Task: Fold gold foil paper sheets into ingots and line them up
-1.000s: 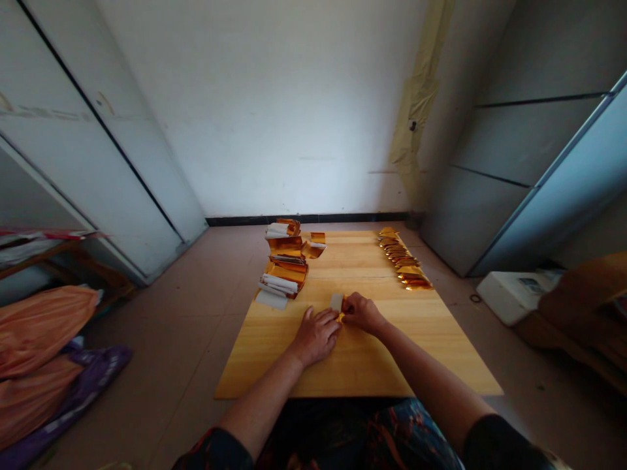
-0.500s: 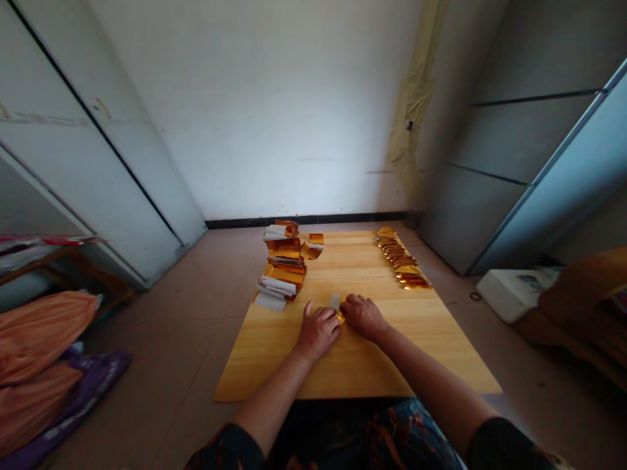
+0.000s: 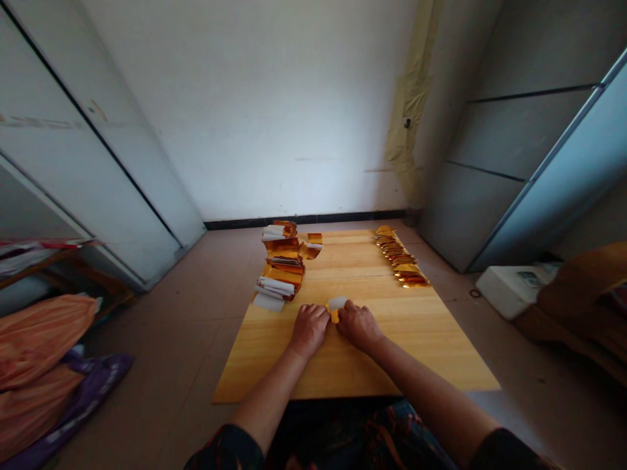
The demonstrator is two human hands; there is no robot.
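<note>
A small folded piece of gold foil paper with a white paper strip (image 3: 334,308) lies on the near middle of the pale wooden board (image 3: 392,365). My left hand (image 3: 308,329) and my right hand (image 3: 359,326) sit on either side of it, fingertips at its edges. Part of the piece is hidden by my fingers. Farther back on the left stands a loose pile of gold foil and white paper (image 3: 283,262). A neat overlapping row of folded gold pieces (image 3: 399,258) runs along the far right of the board.
The board's edges drop to a tiled floor. Orange sacks (image 3: 42,359) and a purple bag (image 3: 83,405) lie at the left, below a wooden shelf (image 3: 39,258). A white box (image 3: 514,290) stands on the right, with grey cabinets (image 3: 529,156) behind it.
My left hand has moved right, closing the gap between my hands around the small foil piece. More of the piece's white strip now shows above my fingers.
</note>
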